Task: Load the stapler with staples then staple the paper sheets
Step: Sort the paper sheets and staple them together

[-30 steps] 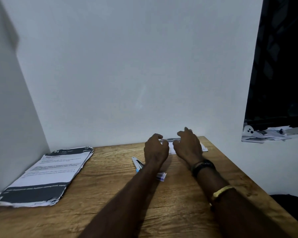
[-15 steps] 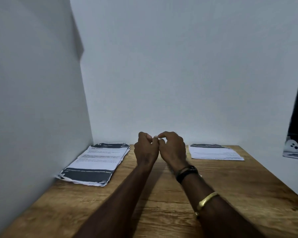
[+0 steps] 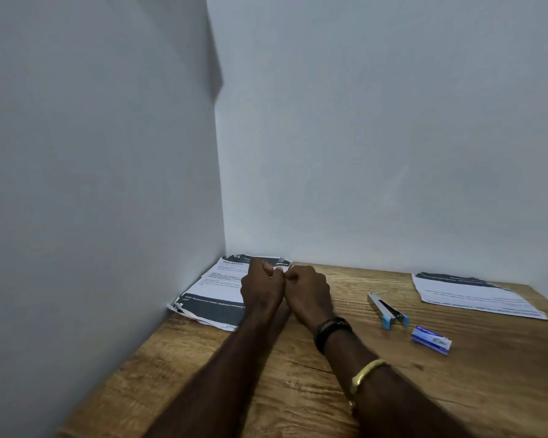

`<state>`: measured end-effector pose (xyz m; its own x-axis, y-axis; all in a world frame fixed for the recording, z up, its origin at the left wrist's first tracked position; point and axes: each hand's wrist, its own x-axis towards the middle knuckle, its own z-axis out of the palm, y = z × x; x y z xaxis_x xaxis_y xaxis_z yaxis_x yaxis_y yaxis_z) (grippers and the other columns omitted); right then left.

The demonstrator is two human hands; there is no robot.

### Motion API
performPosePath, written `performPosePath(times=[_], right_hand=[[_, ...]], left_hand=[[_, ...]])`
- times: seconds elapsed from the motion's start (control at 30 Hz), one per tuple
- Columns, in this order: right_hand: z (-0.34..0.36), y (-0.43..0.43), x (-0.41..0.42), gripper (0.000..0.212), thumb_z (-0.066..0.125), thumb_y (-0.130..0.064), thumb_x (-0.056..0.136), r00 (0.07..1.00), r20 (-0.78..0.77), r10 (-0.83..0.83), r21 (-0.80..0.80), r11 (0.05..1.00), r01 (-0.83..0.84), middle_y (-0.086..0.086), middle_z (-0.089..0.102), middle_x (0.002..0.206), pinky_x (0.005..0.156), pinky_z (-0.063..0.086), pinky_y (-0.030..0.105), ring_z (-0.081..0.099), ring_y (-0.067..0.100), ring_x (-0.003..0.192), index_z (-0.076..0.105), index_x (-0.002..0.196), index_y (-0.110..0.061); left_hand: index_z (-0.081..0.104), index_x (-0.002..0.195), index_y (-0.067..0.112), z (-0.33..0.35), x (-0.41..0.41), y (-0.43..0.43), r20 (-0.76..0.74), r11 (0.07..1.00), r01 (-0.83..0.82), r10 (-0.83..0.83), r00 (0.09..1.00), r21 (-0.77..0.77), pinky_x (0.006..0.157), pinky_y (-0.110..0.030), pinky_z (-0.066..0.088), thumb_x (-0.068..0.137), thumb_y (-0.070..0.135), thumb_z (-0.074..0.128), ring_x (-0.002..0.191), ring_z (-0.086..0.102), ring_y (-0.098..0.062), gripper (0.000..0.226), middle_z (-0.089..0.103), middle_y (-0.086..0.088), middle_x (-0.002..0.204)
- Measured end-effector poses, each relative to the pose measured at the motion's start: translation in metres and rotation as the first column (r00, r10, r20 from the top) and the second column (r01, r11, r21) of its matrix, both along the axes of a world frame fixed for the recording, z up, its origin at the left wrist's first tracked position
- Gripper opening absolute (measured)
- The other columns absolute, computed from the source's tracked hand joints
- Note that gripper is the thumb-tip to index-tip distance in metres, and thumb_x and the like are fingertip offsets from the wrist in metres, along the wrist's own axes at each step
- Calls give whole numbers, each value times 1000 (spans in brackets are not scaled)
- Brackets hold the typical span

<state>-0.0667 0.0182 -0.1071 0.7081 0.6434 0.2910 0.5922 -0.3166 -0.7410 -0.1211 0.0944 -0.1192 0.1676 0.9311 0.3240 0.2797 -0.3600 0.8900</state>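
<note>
My left hand [image 3: 261,290] and my right hand [image 3: 309,294] are held together knuckle to knuckle, fingers curled, fingertips meeting above the right edge of the left paper stack [image 3: 215,289]. Anything pinched between the fingertips is too small to make out. The blue and silver stapler [image 3: 388,311] lies open on the wooden table [image 3: 298,390], to the right of my right hand and apart from it. A small blue and white staple box [image 3: 431,339] lies just right of the stapler. A second stack of printed sheets [image 3: 475,295] rests at the far right.
White walls meet in a corner directly behind the left stack and close off the table's left and back sides. The table's right edge runs just past the right stack. Bare wood lies in front of my forearms.
The view has swung left. My hands left the right stack, came together with fingertips pinched, and now hover over the left stack. The stapler and staple box are uncovered on the right.
</note>
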Motion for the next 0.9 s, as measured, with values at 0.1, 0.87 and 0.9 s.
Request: performPosePath(times=[0.1,0.87,0.9], right_hand=[[-5,13,0,24,57,-31,91,998,-55,9,-40,999,-11,9,76,97,80,53,35,68,37,102,69,78,-14],[-14,74,11,14,66,-17,78,938,-337,-80,41,994,100,3,75,86,67,45,25,69,33,92,65,64,-15],[-14,74,11,18,65,-16,76,935,-348,-69,60,994,96,-1,71,75,62,43,25,67,31,84,61,59,-15]], left_hand=[[53,86,19,-4,0,11,-17,999,1,-2,1000,-33,73,-31,35,85,23,63,85,58,-25,11,57,9,75],[59,109,20,0,-1,27,59,975,-86,100,993,-205,89,-34,43,89,12,50,107,62,-32,23,71,-9,108],[59,108,20,1,-1,27,73,977,-91,107,992,-191,87,-34,43,89,12,50,105,62,-31,22,71,-8,106]])
